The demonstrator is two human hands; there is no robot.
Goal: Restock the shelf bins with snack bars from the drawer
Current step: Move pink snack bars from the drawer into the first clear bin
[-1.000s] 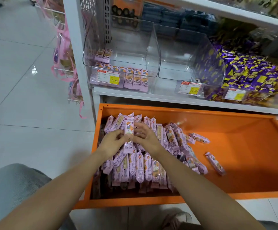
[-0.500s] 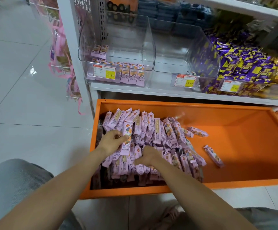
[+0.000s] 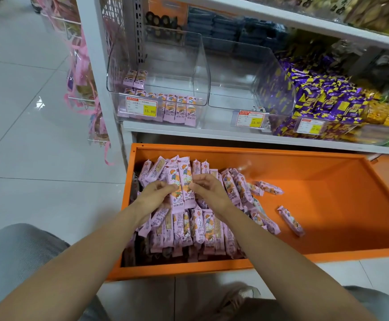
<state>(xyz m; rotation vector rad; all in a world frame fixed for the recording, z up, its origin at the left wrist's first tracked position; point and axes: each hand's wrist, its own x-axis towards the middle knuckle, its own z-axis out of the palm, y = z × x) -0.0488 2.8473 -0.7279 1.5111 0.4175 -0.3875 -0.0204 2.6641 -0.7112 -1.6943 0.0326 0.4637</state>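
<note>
Bars [image 3: 181, 181] pinched upright between left hand [image 3: 155, 195] and right hand [image 3: 209, 189] above the drawer [image 3: 270, 152] pile probably want squaring edge to edge before going into the sparse left bin [image 3: 179, 66].

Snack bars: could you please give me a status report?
Two snack bars pinched between left hand and right hand, above drawer pile. Target left bin part stocked. Nothing blocking.

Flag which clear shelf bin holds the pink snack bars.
The leftmost bin, beside the white upright: pink bars line its front. The middle bin looks empty; farther right lie purple packs.
</note>
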